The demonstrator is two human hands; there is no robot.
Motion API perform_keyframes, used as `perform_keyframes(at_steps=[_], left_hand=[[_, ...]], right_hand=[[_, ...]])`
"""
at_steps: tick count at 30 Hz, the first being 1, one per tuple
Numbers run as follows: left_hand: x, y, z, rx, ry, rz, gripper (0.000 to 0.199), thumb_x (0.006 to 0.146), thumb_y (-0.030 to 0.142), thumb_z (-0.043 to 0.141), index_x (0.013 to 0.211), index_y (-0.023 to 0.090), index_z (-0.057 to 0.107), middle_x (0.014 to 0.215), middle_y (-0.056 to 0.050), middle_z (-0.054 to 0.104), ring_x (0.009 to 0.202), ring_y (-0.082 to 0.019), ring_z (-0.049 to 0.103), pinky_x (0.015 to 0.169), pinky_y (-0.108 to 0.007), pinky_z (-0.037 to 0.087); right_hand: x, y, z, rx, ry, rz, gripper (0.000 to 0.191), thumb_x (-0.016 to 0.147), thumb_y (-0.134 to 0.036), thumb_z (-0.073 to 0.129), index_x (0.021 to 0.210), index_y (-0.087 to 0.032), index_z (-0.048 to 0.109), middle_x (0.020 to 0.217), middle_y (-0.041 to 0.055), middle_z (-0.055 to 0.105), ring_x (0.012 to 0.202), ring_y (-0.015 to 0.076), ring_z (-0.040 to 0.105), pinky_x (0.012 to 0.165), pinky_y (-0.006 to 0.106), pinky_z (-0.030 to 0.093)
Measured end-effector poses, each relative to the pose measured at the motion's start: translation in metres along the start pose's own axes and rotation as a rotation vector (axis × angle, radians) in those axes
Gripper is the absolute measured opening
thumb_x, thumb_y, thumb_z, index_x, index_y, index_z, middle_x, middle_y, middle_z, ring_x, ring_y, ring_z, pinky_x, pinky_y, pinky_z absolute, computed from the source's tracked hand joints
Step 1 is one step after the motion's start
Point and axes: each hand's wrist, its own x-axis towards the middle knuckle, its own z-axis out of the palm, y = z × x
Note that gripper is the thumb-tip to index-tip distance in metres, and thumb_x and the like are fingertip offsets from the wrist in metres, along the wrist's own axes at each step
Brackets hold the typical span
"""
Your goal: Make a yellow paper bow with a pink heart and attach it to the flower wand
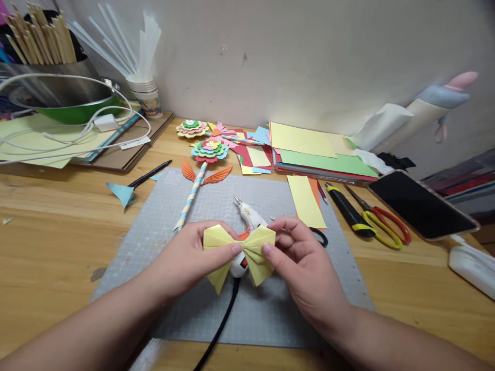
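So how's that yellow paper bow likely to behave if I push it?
The bow looks like thin paper, so it's probably light. Its gathered pleats likely stiffen the middle somewhat, but the flared lower ends spread wide and may bend or crease easily.

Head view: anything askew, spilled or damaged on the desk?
Two minor oddities: a white cable loops untidily over the paper sheets at left, and a dark patch marks the wood beside the cutting mat; stain or knot, can't tell. What shows of the yellow paper bow looks intact.
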Motion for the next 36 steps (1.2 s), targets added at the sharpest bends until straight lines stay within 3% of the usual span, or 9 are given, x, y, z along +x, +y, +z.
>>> perform_keyframes(at_steps=[3,6,13,20,24,27,29,32,36], left_hand=[[-0.001,0.001,0.001,0.046,0.003,0.007,0.020,0.076,0.035,0.068,0.077,0.016,0.061,0.065,0.003,0.057,0.059,-0.010,0.048,0.056,-0.020,0.037],[-0.003,0.004,0.001,0.145,0.004,0.044,0.015,0.076,0.030,0.065,0.075,0.016,0.060,0.062,0.005,0.054,0.056,-0.009,0.045,0.053,-0.020,0.036],[-0.008,0.010,0.006,0.354,0.061,0.140,0.006,0.074,0.023,0.060,0.073,0.017,0.059,0.064,0.004,0.055,0.057,-0.010,0.047,0.053,-0.021,0.037],[-0.016,0.009,0.000,0.353,0.043,0.239,0.010,0.073,0.026,0.067,0.081,0.021,0.065,0.075,0.001,0.064,0.070,-0.015,0.056,0.063,-0.023,0.042],[-0.010,0.004,-0.016,-0.180,0.242,0.382,0.026,0.081,0.040,0.058,0.097,0.023,0.068,0.093,-0.003,0.067,0.091,-0.020,0.059,0.077,-0.026,0.046],[-0.004,0.003,-0.017,-0.494,0.378,0.322,0.013,0.074,0.023,0.061,0.084,0.021,0.070,0.083,-0.002,0.066,0.084,-0.018,0.059,0.073,-0.023,0.047],[-0.004,0.002,-0.009,-0.510,0.221,0.200,0.018,0.066,0.014,0.068,0.083,0.021,0.071,0.083,-0.002,0.068,0.081,-0.017,0.060,0.070,-0.022,0.047],[-0.009,-0.002,0.007,-0.505,-0.094,0.169,0.024,0.070,0.025,0.074,0.094,0.022,0.074,0.095,-0.003,0.072,0.091,-0.019,0.063,0.079,-0.024,0.049],[-0.014,-0.008,0.020,-0.503,-0.139,0.205,0.030,0.078,0.031,0.071,0.108,0.027,0.071,0.115,0.000,0.070,0.111,-0.020,0.059,0.096,-0.026,0.044]], right_hand=[[-0.001,-0.001,-0.004,-0.331,-0.013,-0.301,0.030,0.084,-0.015,0.059,0.108,-0.031,0.050,0.100,0.0009,0.059,0.084,0.0150,0.057,0.070,0.029,0.048],[0.000,-0.006,-0.009,-0.670,-0.113,-0.509,0.022,0.081,-0.012,0.059,0.098,-0.025,0.056,0.112,0.0051,0.049,0.103,0.0198,0.052,0.087,0.036,0.045],[-0.001,-0.012,-0.008,-0.930,-0.182,-0.480,0.018,0.079,-0.015,0.060,0.096,-0.018,0.053,0.112,0.0107,0.050,0.108,0.0242,0.050,0.091,0.041,0.043],[-0.004,-0.017,-0.004,-0.737,-0.192,-0.453,0.012,0.080,-0.013,0.062,0.079,-0.021,0.053,0.095,0.0023,0.055,0.092,0.0169,0.055,0.082,0.031,0.043],[-0.002,-0.017,-0.005,-0.447,-0.048,-0.319,0.012,0.084,-0.019,0.063,0.075,-0.022,0.055,0.085,-0.0013,0.056,0.084,0.0137,0.054,0.076,0.027,0.042],[0.001,-0.011,-0.005,-0.105,0.096,-0.140,0.011,0.083,-0.027,0.066,0.077,-0.023,0.058,0.086,-0.0023,0.056,0.082,0.0124,0.053,0.073,0.024,0.043],[0.001,-0.008,-0.004,0.066,0.144,-0.044,0.012,0.082,-0.032,0.069,0.080,-0.024,0.060,0.090,-0.0022,0.058,0.081,0.0117,0.053,0.073,0.024,0.045],[0.000,-0.005,0.002,0.140,0.155,-0.034,0.013,0.081,-0.033,0.070,0.081,-0.024,0.062,0.092,-0.0016,0.059,0.083,0.0122,0.055,0.076,0.024,0.046],[-0.001,-0.004,0.010,0.074,0.117,-0.130,0.011,0.084,-0.028,0.066,0.077,-0.023,0.059,0.092,-0.0019,0.059,0.085,0.0124,0.056,0.076,0.025,0.045]])
